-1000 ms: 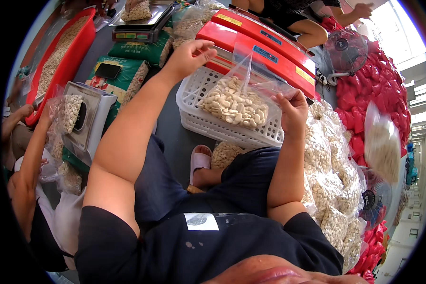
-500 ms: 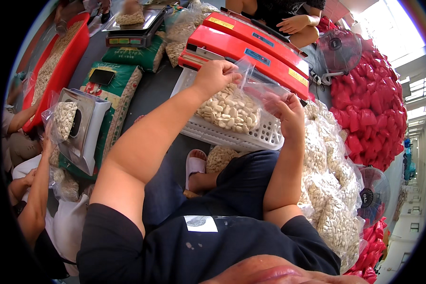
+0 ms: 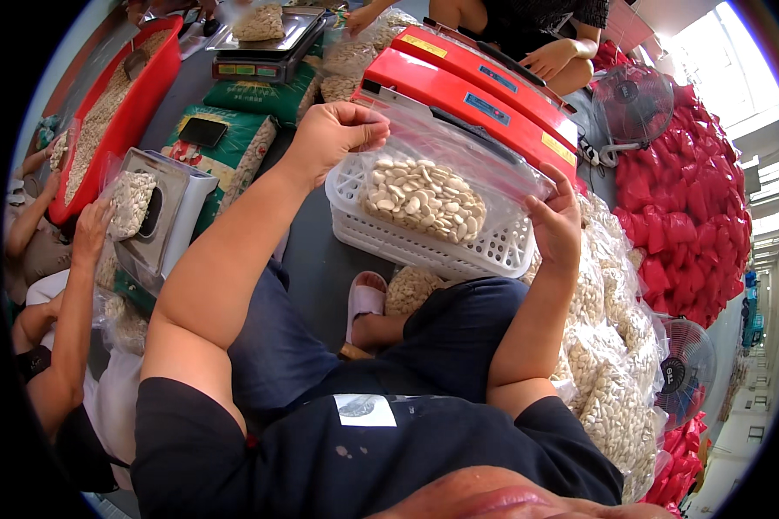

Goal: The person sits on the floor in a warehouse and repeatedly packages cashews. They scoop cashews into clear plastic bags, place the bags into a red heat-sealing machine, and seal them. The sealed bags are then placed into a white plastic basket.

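Note:
A clear plastic bag of large white beans [image 3: 426, 199] lies on an upturned-looking white perforated plastic basket [image 3: 389, 246] in front of me. Its open-looking top edge is stretched wide between my hands. My left hand [image 3: 333, 138] pinches the upper left corner, thumb against fingers. At the upper right corner, my right hand [image 3: 556, 216] is closed on the plastic, thumb and forefinger together. Just beyond the bag's top stand two red bag sealers [image 3: 472, 102] side by side, the nearer one close to the stretched edge.
Filled bean bags [image 3: 606, 346] pile up at my right, beside red bags [image 3: 675, 199] and fans [image 3: 685, 368]. To the left are a scale [image 3: 151, 216], green sacks [image 3: 234, 143] with a phone, and a red tub [image 3: 117, 121]. Co-workers' hands [image 3: 91, 229] work there.
My hands have moved apart, the left going left, the right slightly right and down. The bag's top is now pulled straight and wide. A co-worker's hand has appeared behind the sealers' left end.

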The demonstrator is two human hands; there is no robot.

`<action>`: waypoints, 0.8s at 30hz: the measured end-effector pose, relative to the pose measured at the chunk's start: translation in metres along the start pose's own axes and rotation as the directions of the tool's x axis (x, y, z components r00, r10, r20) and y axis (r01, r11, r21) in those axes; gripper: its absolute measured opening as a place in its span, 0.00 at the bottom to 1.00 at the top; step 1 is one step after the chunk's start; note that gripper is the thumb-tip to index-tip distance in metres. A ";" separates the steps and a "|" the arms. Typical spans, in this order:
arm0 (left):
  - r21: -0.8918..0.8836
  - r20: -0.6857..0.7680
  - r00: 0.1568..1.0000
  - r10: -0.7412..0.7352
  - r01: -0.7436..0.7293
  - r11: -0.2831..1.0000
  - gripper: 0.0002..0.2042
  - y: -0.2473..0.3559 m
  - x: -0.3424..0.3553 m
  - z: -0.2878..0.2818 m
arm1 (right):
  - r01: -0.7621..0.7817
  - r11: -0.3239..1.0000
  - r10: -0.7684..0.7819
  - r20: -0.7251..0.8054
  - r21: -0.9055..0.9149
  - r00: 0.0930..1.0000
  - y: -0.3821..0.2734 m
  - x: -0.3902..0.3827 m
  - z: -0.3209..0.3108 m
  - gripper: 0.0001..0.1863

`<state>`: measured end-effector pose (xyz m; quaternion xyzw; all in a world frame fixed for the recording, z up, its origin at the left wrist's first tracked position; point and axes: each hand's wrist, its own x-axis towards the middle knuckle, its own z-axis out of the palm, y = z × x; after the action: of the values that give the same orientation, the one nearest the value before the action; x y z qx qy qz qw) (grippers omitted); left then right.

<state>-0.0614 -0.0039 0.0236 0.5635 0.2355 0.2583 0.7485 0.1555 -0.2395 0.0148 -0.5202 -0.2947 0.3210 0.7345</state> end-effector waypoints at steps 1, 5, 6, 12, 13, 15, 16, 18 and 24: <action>-0.004 0.010 1.000 0.001 0.000 1.000 0.07 -0.001 0.000 -0.001 | -0.046 0.999 0.046 0.039 -0.006 0.998 -0.001 0.000 0.000 0.25; 0.027 0.054 0.998 0.042 -0.043 0.999 0.10 -0.007 0.003 -0.002 | -0.139 0.978 0.149 0.051 -0.158 0.988 0.012 0.003 -0.011 0.13; 0.047 0.064 0.996 0.062 -0.065 0.997 0.11 -0.008 0.002 -0.001 | -0.161 0.970 0.170 0.039 -0.180 0.985 0.014 0.004 -0.012 0.11; 0.356 0.034 0.953 0.303 -0.294 0.887 0.09 -0.014 0.001 0.003 | -0.016 0.992 -0.009 -0.201 -0.125 0.979 0.021 0.009 -0.020 0.05; 0.492 0.040 0.917 0.396 -0.363 0.791 0.08 -0.010 -0.004 0.003 | 0.012 0.997 -0.029 -0.249 -0.070 0.968 0.019 0.006 -0.011 0.04; 0.719 0.097 0.822 0.561 -0.448 0.532 0.08 0.000 -0.012 0.003 | 0.120 0.991 -0.132 -0.231 -0.067 0.964 0.010 0.001 -0.005 0.04; 0.677 0.073 0.837 0.542 -0.440 0.589 0.08 -0.001 -0.014 0.001 | 0.167 0.984 -0.176 -0.220 -0.061 0.959 0.008 -0.002 -0.001 0.04; 0.582 0.029 0.866 0.499 -0.420 0.696 0.08 -0.005 -0.015 -0.003 | 0.187 0.982 -0.186 -0.190 -0.011 0.964 0.003 -0.002 0.005 0.06; 0.472 0.076 0.945 0.318 -0.315 0.823 0.11 -0.020 0.000 -0.008 | 0.238 0.961 -0.267 -0.249 -0.142 0.931 0.009 0.001 0.005 0.05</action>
<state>-0.0640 -0.0031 0.0027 0.7609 0.1977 0.3144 0.5321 0.1510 -0.2334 0.0075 -0.5556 -0.2751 0.1345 0.7730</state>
